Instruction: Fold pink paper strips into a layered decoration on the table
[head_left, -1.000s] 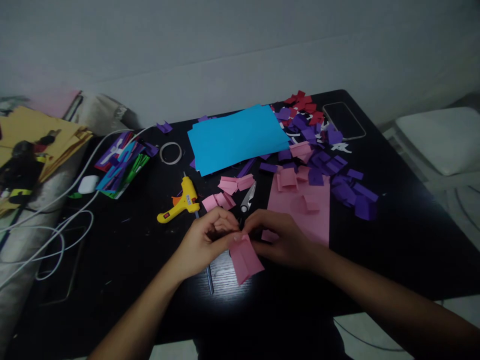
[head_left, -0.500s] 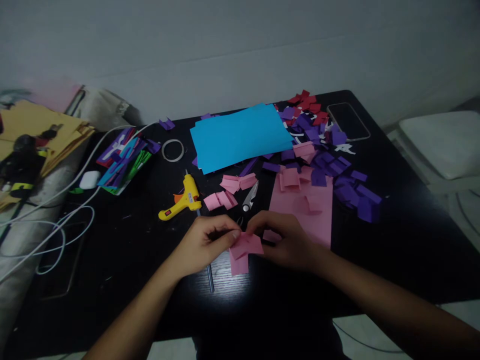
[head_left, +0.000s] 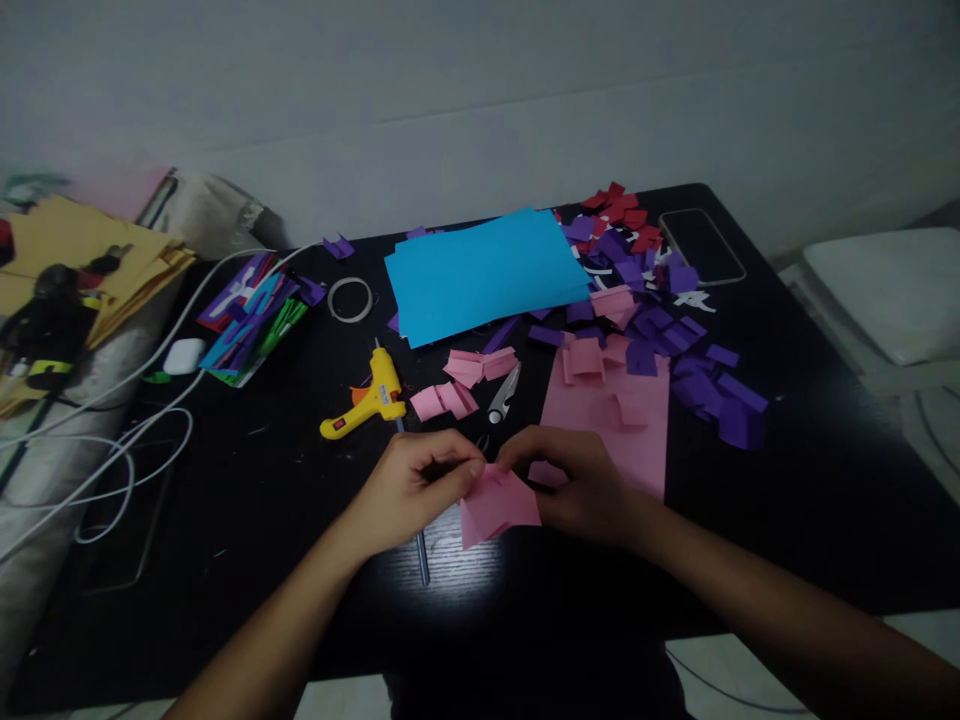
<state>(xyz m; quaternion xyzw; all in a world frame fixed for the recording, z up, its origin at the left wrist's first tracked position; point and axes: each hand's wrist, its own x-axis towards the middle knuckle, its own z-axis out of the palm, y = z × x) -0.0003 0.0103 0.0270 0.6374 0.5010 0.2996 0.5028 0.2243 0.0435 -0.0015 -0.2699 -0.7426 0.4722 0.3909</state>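
Note:
Between my two hands, low over the front of the table, is a folded piece of pink paper (head_left: pixel 496 505). My left hand (head_left: pixel 416 490) pinches its upper left edge between thumb and fingers. At its upper right, my right hand (head_left: pixel 581 485) grips it, with the thumb partly hidden. Just beyond my fingers lie scissors (head_left: pixel 504 393), their handles partly covered. Several folded pink pieces (head_left: pixel 445 400) rest near them. A pink sheet (head_left: pixel 645 450) lies by my right hand, with more pink pieces on it. The grey glue stick (head_left: pixel 421 555) pokes out under my left hand.
A yellow glue gun (head_left: pixel 367 400) lies left of my hands. Behind are a tape roll (head_left: pixel 349 300) and blue sheets (head_left: pixel 487 275). Purple pieces (head_left: pixel 701 385) and red pieces (head_left: pixel 622 210) cover the right, near a phone (head_left: pixel 703 245). White cables (head_left: pixel 124 450) run along the left.
The pink paper between my hands has shifted: its lower flap, which hung down separately, now lines up more with the upper part. My hands stay almost in place.

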